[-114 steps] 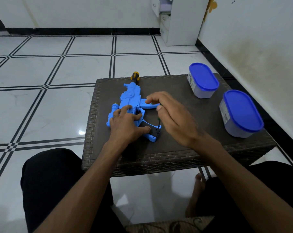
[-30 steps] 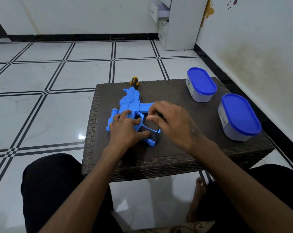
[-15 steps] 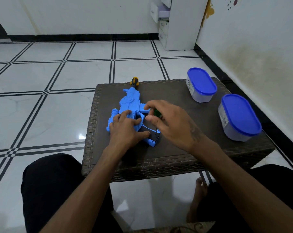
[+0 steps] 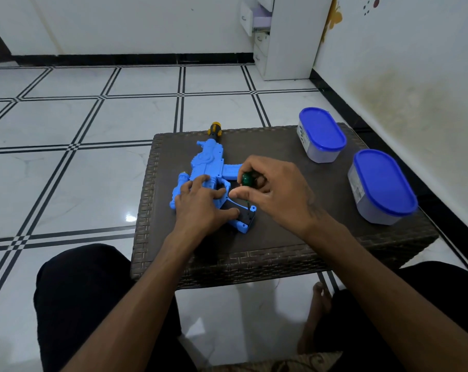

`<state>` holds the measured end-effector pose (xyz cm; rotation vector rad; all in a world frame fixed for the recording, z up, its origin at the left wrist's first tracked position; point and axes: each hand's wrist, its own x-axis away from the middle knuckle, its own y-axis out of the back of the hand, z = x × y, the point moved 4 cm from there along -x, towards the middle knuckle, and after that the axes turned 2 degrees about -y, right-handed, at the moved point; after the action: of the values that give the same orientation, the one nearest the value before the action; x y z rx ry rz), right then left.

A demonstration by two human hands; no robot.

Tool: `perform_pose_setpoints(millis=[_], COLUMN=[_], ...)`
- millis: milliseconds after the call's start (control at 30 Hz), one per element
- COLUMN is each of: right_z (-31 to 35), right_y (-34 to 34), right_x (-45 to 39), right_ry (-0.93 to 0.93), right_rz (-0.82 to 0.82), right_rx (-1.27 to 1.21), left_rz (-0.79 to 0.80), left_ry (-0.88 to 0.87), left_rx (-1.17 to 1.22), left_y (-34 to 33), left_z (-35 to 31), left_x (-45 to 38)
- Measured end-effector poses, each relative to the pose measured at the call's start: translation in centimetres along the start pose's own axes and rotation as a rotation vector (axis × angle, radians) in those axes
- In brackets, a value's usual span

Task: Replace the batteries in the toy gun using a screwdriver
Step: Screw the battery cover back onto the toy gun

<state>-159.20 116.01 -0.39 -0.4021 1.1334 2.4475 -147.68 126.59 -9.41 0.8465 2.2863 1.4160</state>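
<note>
A blue toy gun [image 4: 207, 165] lies flat on the dark woven table [image 4: 281, 237], its yellow-and-black muzzle tip at the table's far edge. My left hand [image 4: 203, 208] presses down on the gun's rear half, covering the grip. My right hand [image 4: 273, 191] grips a small screwdriver with a green handle [image 4: 246, 179]; its thin shaft points down at the blue corner of the gun's butt, beside a black panel [image 4: 245, 217]. The shaft's tip is hidden.
Two grey tubs with blue lids stand on the table's right side, one far [image 4: 321, 136], one nearer [image 4: 381, 183]. My legs in black trousers flank the table. A white cabinet [image 4: 286, 36] stands by the back wall on tiled floor.
My right hand has turned so that the green screwdriver handle now shows above my fingers. My left hand stays on the gun.
</note>
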Motion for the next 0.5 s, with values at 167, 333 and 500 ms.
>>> perform_pose_setpoints(millis=[167, 333, 500], right_z=[-0.3, -0.5, -0.7], right_y=[-1.1, -1.2, -0.7], right_x=[0.2, 1.0, 0.9], right_ry=[-0.009, 0.003, 0.067], right_rz=[0.072, 0.229, 0.144], right_rx=[0.228, 0.058, 0.013], left_rz=[0.013, 0.014, 0.014], left_ry=[0.006, 0.002, 0.003], left_rx=[0.004, 0.007, 0.007], left_y=[-0.1, 0.1, 0.1], left_z=[0.0, 0.0, 0.0], left_x=[0.0, 0.1, 0.1])
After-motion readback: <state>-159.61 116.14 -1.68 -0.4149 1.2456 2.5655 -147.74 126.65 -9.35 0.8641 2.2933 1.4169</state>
